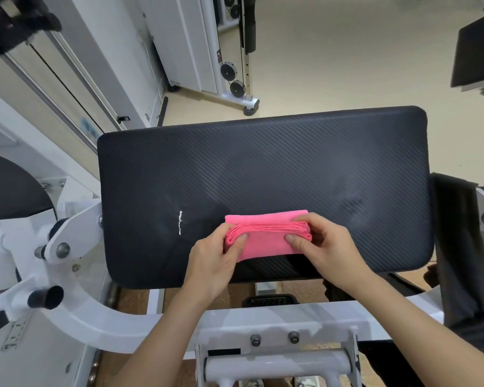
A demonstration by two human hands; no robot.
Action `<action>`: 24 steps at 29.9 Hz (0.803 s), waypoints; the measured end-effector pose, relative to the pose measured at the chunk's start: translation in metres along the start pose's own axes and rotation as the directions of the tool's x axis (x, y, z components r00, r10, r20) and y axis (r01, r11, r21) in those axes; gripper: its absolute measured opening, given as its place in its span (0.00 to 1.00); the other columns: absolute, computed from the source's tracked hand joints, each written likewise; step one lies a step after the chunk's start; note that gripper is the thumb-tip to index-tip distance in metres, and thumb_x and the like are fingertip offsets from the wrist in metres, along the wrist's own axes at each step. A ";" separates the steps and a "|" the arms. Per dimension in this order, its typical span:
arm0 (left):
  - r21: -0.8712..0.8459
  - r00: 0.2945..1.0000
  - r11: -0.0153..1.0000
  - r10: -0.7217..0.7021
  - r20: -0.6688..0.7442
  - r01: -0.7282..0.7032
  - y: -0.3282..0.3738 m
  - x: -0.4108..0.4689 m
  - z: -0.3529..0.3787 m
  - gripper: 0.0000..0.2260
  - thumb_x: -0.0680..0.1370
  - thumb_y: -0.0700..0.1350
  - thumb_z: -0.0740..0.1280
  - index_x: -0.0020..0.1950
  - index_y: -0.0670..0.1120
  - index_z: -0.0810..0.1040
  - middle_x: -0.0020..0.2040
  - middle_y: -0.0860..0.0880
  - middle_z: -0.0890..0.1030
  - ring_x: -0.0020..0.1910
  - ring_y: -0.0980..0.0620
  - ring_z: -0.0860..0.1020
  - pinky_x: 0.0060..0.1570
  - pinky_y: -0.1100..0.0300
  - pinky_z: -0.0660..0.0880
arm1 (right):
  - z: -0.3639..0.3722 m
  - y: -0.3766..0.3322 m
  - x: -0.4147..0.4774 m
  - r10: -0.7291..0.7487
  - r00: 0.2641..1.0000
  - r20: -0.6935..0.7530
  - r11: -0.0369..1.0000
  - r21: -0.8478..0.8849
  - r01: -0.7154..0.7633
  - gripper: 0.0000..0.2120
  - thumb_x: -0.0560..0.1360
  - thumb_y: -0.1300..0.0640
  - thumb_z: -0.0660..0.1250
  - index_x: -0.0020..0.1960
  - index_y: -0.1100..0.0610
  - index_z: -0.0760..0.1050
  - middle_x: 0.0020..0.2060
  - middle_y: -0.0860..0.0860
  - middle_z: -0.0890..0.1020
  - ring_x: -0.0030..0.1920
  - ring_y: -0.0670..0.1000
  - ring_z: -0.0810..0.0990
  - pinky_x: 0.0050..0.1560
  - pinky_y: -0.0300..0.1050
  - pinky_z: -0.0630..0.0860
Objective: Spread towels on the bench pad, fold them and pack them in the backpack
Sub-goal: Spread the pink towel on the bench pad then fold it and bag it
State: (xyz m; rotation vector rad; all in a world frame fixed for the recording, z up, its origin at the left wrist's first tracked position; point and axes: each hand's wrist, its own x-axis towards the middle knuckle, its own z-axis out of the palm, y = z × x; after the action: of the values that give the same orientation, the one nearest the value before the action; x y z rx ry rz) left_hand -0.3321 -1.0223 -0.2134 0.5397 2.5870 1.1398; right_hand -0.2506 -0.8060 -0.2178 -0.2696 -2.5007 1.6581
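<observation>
Now, towel (266, 244): pink soft cloth, folded into a thick layered rectangle, near the front edge of the surface (263, 163).
Left grip (211, 263): pinching the towel's left end.
Right grip (327, 247): pinching its right end.
Surface: black ribbed padding, rounded corners, on a white metal frame (263, 317).
Room: beige floor (347, 51).

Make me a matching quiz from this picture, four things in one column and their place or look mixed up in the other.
Things: 1 towel; 2 bench pad; 3 left hand; 4 dark cloth.
Matches: a hangs at far right; b folded, pink; c grips the towel's left end; d black, ribbed, under the towel.
Pairs: 1-b, 2-d, 3-c, 4-a.
</observation>
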 end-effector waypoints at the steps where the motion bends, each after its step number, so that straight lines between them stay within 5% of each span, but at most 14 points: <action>1: 0.015 1.000 1.000 0.000 -0.021 0.000 0.000 0.000 0.002 0.13 0.81 0.55 0.61 0.60 0.52 0.78 0.43 0.59 0.80 0.43 0.63 0.78 0.39 0.70 0.70 | 0.002 0.000 0.001 -0.003 1.000 -0.031 1.000 -0.012 0.003 0.11 0.74 0.54 0.72 0.56 0.51 0.78 0.45 0.46 0.84 0.47 0.48 0.83 0.50 0.54 0.80; 6: 0.029 0.992 0.999 -0.015 -0.126 0.019 0.009 0.005 0.004 0.12 0.78 0.55 0.65 0.57 0.51 0.78 0.39 0.60 0.79 0.39 0.62 0.78 0.36 0.69 0.72 | 0.004 -0.001 0.006 -0.055 0.969 -0.241 0.980 -0.201 0.006 0.16 0.72 0.55 0.74 0.57 0.48 0.75 0.48 0.45 0.72 0.40 0.43 0.77 0.43 0.37 0.77; 11: 0.308 0.954 0.943 0.198 -0.226 -0.122 0.012 0.008 0.002 0.15 0.77 0.55 0.66 0.60 0.51 0.75 0.41 0.55 0.79 0.36 0.54 0.79 0.33 0.55 0.78 | 0.011 -0.006 0.007 -0.138 0.973 -0.185 0.863 -0.505 0.026 0.18 0.75 0.53 0.70 0.65 0.51 0.75 0.55 0.48 0.70 0.43 0.48 0.76 0.38 0.50 0.79; 15: 0.402 0.968 0.907 0.199 -0.152 -0.123 0.000 0.012 -0.004 0.20 0.76 0.58 0.67 0.65 0.51 0.77 0.50 0.54 0.69 0.48 0.55 0.70 0.39 0.59 0.73 | 0.004 -0.006 0.013 -0.095 0.986 -0.136 0.791 -0.612 -0.008 0.20 0.75 0.50 0.70 0.65 0.53 0.75 0.61 0.50 0.70 0.57 0.53 0.73 0.46 0.53 0.78; 20: 0.253 0.985 0.955 0.168 -0.029 -0.156 0.003 0.015 -0.010 0.11 0.73 0.53 0.73 0.51 0.52 0.75 0.50 0.58 0.73 0.48 0.59 0.71 0.45 0.63 0.73 | -0.003 -0.016 0.022 -0.071 0.997 0.007 0.785 -0.616 0.060 0.15 0.74 0.51 0.71 0.59 0.53 0.75 0.58 0.47 0.71 0.58 0.49 0.67 0.50 0.47 0.73; 24: -0.264 0.986 0.953 -0.124 0.114 0.150 0.014 0.004 -0.018 0.09 0.72 0.49 0.75 0.46 0.51 0.76 0.44 0.53 0.82 0.44 0.57 0.79 0.39 0.63 0.78 | -0.024 -0.025 0.024 0.141 0.969 0.201 0.944 -0.324 -0.070 0.10 0.73 0.55 0.73 0.48 0.51 0.72 0.45 0.45 0.76 0.47 0.47 0.73 0.46 0.45 0.72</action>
State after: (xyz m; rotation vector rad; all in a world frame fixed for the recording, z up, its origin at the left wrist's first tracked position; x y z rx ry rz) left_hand -0.3391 -1.0233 -0.1912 0.3376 2.2953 1.3559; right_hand -0.2705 -0.7884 -0.1851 -0.2677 -2.9707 1.3834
